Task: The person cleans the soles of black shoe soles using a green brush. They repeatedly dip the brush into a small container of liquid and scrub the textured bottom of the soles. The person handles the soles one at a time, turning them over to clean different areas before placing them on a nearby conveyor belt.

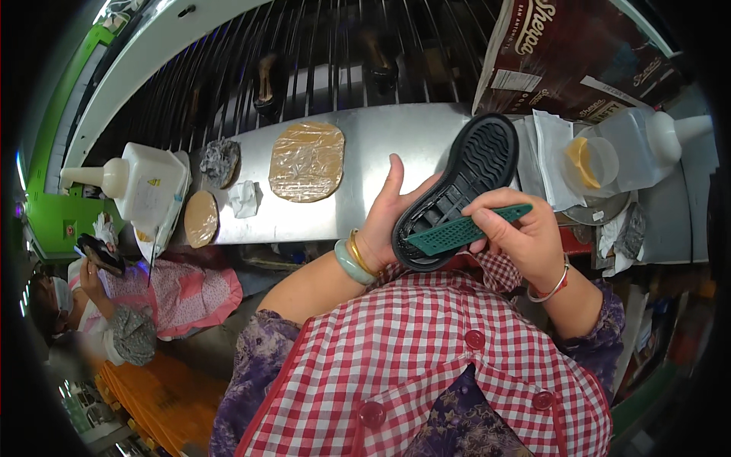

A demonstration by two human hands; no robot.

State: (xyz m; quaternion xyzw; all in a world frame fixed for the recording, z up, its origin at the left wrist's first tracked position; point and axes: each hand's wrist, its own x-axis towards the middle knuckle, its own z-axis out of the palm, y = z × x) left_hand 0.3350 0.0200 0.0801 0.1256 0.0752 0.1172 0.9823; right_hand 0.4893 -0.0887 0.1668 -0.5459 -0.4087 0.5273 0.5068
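Note:
My left hand (384,221) grips a black rubber shoe sole (474,171) from the left, tread side up and toe pointing away from me. My right hand (521,236) holds a green flat brush-like tool (464,231) against the heel end of the sole. Green and gold bangles ring my left wrist, and a thin red bracelet my right. Both hands are above my red-checked apron, in front of a metal bench (388,141).
On the bench lie a tan plastic-covered pad (307,161), a smaller round pad (202,218), crumpled rags and a white squeeze bottle (145,183). Another bottle and a clear cup (601,161) stand right, below a brown carton (579,53). A conveyor with shoes runs behind. A seated person (129,305) is at left.

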